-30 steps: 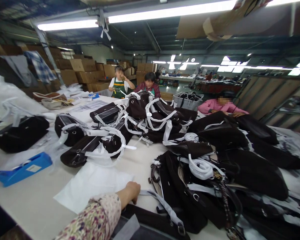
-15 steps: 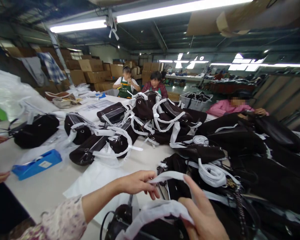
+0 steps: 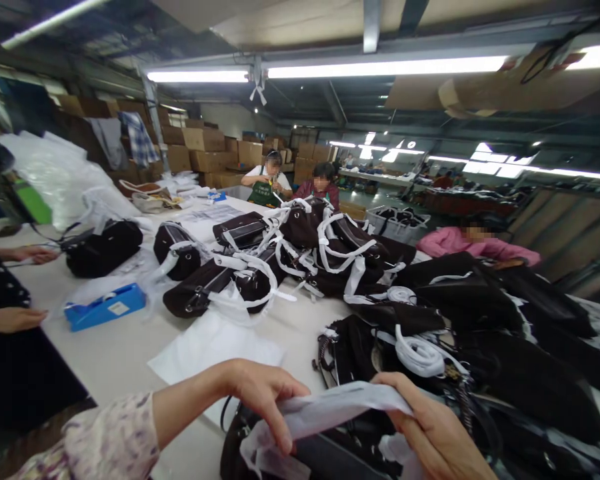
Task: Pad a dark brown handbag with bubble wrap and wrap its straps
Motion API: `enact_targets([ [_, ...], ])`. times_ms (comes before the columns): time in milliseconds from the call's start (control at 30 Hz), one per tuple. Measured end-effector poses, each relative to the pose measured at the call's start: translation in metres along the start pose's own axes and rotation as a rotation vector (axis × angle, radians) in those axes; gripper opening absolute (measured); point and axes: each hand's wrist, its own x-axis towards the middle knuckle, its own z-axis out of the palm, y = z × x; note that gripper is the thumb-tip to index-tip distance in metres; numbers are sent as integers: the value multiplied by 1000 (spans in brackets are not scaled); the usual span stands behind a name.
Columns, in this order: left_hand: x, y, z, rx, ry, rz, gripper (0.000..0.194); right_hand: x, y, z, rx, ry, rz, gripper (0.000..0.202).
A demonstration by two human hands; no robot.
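Observation:
Close to me at the bottom of the head view lies a dark brown handbag [image 3: 325,457]. A strip of white wrapping paper [image 3: 340,407] stretches across its top. My left hand [image 3: 263,393] pinches the strip's left end, fingers curled down over it. My right hand [image 3: 433,433] grips the strip's right end against the bag. A floral sleeve covers my left forearm.
Piles of dark bags [image 3: 480,333] with white-wrapped handles [image 3: 345,247] cover the white table [image 3: 115,353]. A white sheet [image 3: 213,343] and a blue tape dispenser [image 3: 105,305] lie on it. A person's hands [image 3: 10,319] are at the left; three seated people work at the far side.
The camera has swung slightly left and down. Both my hands have dropped closer to the bag, with the white strip pulled flatter between them. A second before, only my left hand rested on the table.

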Motion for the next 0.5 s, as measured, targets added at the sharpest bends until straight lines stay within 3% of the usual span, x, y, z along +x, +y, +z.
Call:
enact_targets([
  [67,0,-18,4,121,71,-2,32,-6,-4,-7,8,-79,15,27],
  [133,-4,-24,12,205,134,-9,20,-11,-8,-14,-17,-168,63,19],
  [200,-19,-11,28,266,207,-9,10,-13,-14,-22,-64,-218,89,18],
  [333,-66,42,71,401,358,61,7,-20,-28,-44,-91,-130,-49,12],
  [400,-82,57,83,368,307,45,9,-21,-32,-47,-101,-106,-138,13],
  [467,-83,55,83,252,156,6,12,-16,-32,-38,-152,-107,-204,12],
  [500,-78,48,79,186,78,-3,23,-12,-32,-29,-190,-118,-238,12],
])
